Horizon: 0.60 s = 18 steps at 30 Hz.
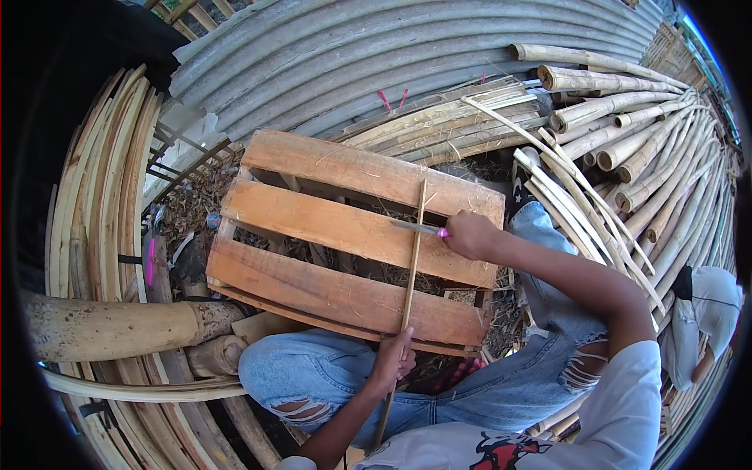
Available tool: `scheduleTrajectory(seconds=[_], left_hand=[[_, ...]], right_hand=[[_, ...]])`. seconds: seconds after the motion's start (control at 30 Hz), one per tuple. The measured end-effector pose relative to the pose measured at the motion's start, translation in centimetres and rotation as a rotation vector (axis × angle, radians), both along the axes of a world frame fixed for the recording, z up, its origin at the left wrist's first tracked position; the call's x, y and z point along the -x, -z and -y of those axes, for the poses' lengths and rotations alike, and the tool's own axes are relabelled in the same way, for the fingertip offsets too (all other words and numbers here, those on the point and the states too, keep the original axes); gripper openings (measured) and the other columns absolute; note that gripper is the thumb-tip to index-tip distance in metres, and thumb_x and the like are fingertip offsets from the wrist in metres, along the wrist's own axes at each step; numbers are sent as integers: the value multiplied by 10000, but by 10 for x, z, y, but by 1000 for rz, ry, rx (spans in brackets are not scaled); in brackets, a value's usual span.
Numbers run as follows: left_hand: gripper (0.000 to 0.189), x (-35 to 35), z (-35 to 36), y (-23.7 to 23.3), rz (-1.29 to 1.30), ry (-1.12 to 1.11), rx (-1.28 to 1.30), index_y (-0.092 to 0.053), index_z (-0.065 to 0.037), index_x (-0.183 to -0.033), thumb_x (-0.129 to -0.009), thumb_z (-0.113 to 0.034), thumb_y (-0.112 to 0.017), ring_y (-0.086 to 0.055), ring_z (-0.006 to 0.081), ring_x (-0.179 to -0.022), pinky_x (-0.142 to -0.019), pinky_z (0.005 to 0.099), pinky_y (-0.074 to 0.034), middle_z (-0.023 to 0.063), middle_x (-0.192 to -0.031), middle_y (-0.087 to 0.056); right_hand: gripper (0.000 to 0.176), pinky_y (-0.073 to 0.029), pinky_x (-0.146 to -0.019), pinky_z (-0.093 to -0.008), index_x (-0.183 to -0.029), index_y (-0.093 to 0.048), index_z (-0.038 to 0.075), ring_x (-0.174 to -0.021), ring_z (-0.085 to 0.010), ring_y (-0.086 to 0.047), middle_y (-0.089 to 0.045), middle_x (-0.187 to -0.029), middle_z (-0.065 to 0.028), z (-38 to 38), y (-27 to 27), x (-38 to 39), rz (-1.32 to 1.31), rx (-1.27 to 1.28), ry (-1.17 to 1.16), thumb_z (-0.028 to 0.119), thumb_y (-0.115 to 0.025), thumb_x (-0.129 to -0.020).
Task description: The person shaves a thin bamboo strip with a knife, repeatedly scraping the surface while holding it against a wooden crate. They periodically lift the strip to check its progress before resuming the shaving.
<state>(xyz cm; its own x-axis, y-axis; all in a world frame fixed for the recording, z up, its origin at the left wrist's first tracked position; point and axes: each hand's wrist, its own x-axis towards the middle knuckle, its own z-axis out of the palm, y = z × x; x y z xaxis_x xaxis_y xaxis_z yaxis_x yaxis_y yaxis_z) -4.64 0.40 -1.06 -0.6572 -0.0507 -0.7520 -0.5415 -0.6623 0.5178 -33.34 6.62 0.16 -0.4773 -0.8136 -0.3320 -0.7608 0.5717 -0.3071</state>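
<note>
My right hand (472,234) is closed around the pink handle of a knife (415,226). The blade points left and crosses over a thin bamboo strip (413,270). That strip runs lengthwise across a slatted wooden crate (313,223), its far end resting near the back slat. Near the crate's front edge my left hand (394,356) grips the strip, and its lower end passes down over my lap. Small shavings lie scattered on the slats.
Long split bamboo strips (106,196) are stacked at the left, beside a thick bamboo pole (117,330). Whole bamboo poles (627,157) pile up at the right. Corrugated sheeting (352,59) stands behind the crate. Another person (709,313) is at the far right.
</note>
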Motion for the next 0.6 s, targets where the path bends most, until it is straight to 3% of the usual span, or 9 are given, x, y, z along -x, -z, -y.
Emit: scheduleTrajectory(seconds=[0.03, 0.2, 0.33, 0.43, 0.6], left_hand=[[487, 1, 0, 0, 1, -6, -23, -342, -124, -588, -944, -444, -433, -250, 56, -305, -290, 217, -172, -33, -406, -262], [496, -1, 3, 2, -31, -24, -172, -341, -130, -581, -952, -453, -402, -214, 55, -297, -287, 212, -165, -42, -395, -241], [508, -1, 3, 3, -19, -20, -142, -335, -130, -569, -961, -451, -379, -210, 50, -300, -287, 207, -163, -41, -396, -248], [508, -2, 1, 3, -35, -3, -131, -339, -127, -571, -966, -445, -372, -211, 50, -300, -286, 206, -165, -38, -393, -252], [495, -12, -1, 2, -38, -24, -170, -351, -122, -583, -968, -431, -373, -216, 54, -297, -287, 203, -170, -33, -396, -261]], right_hand=[[328, -526, -680, -465, -730, -636, -59, -761, -387, -650, -629, -753, -272, -4, 4, -8, 11, 25, -119, 230, -503, -810], [331, -526, -686, -471, -740, -648, -47, -760, -392, -650, -640, -777, -257, -1, 1, -8, 23, -10, -32, 234, -490, -816], [324, -524, -684, -481, -775, -658, -33, -764, -389, -652, -645, -806, -250, 6, -2, 3, 52, -34, -41, 242, -492, -818], [344, -491, -786, -502, -831, -647, -60, -861, -415, -630, -622, -873, -304, 13, -8, 63, 39, -50, 241, 244, -488, -832], [316, -505, -722, -485, -772, -621, -67, -760, -443, -619, -618, -820, -296, -25, 19, 61, 61, 103, 177, 225, -508, -816]])
